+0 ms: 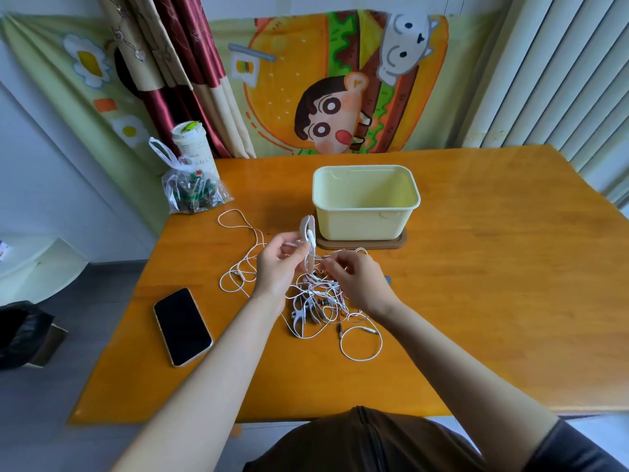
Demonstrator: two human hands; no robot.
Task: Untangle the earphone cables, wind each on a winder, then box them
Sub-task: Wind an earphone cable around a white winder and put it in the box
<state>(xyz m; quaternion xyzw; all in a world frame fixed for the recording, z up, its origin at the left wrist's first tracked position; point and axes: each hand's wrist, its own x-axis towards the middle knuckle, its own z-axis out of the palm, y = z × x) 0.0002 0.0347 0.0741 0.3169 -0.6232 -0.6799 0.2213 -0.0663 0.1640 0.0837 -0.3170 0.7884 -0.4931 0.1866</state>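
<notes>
Left hand (277,267) grips winder (309,233); right hand (357,279) pinches cable (318,294). Cable judged light, limp, snag-prone; hold near plug.

home room, cartoon wall cloth (340,83), curtains (190,63), wooden table (476,267)

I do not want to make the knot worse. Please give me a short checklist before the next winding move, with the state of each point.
1. Left hand grips the winder: ok.
2. Right hand pinches a strand of the tangle: ok.
3. Strand free to wind: not ok, many loops cross.
4. Box open and empty: ok.
5. Cable start fixed on the winder: cannot tell.
</notes>
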